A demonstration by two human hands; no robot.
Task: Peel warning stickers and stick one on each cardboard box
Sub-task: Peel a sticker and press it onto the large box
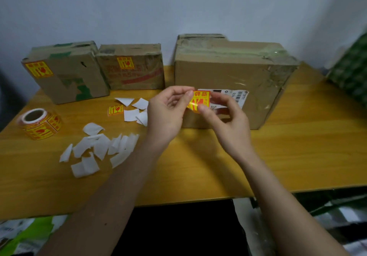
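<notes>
Three cardboard boxes stand at the back of the table. The left box [75,77] and the middle box [137,75] each carry a yellow-and-red warning sticker on the front. The large right box [228,73] shows only a white shipping label. In front of that box, my left hand [168,111] and my right hand [224,115] pinch a yellow warning sticker [199,100] between thumbs and fingers. The sticker roll [39,123] lies on the table at the left. One loose sticker [115,110] rests near the middle box.
Several white backing scraps [97,148] litter the wooden table [297,146], with more scraps [135,109] near the loose sticker. A green patterned object [351,71] leans at the far right. Papers and bags lie on the floor below the table's front edge.
</notes>
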